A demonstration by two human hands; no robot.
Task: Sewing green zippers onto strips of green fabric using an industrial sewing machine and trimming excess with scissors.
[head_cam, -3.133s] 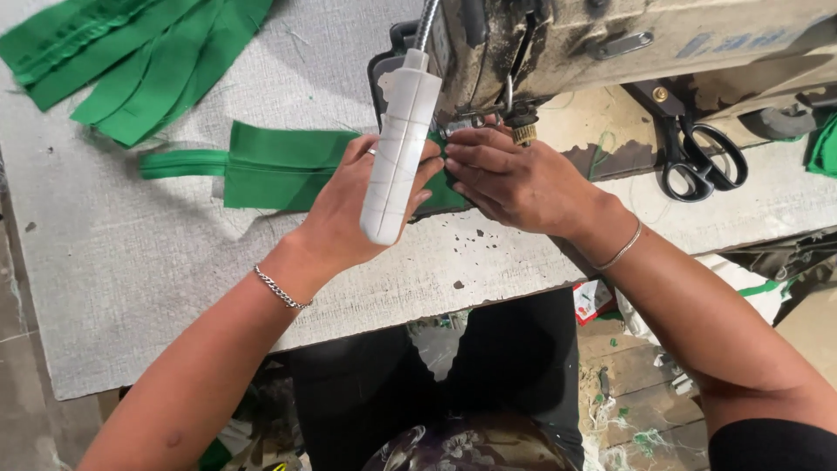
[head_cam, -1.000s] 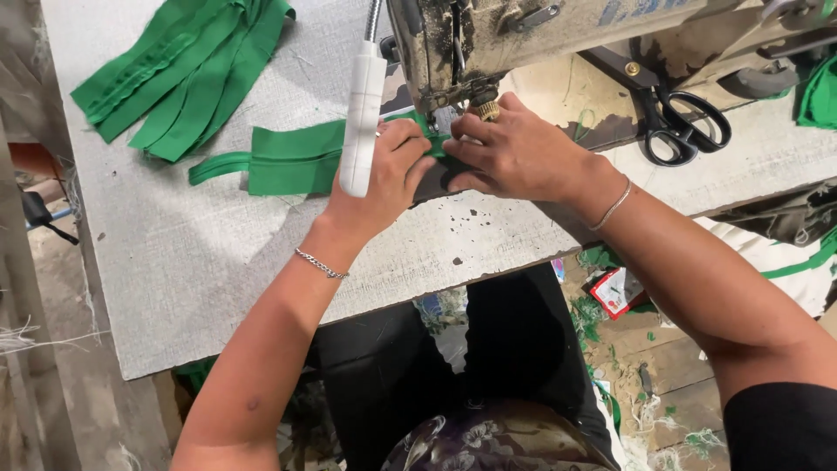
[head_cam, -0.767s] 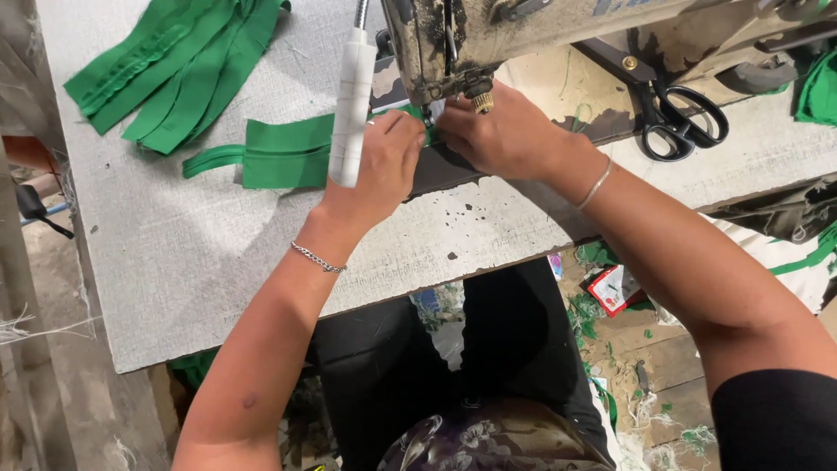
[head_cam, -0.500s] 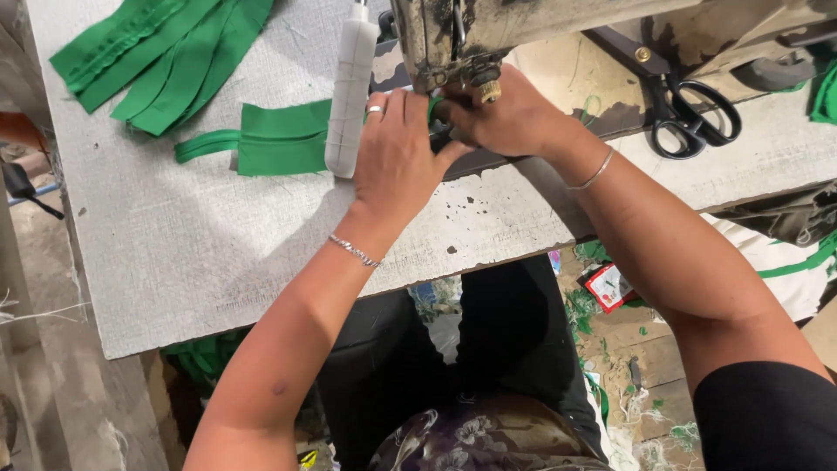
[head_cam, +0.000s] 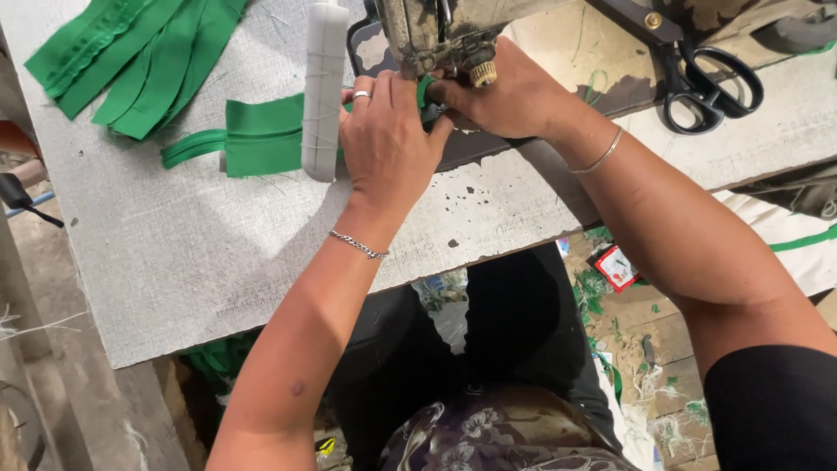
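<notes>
Left hand and right hand, together, pinch the folded green fabric strip beneath the worn metal sewing machine.

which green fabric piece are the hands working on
The folded green piece lying beside the white tube, running under the left hand toward the right hand at the sewing machine. The other green pieces lie untouched in a pile at the table's far left.

Black scissors; green strip pile
</notes>
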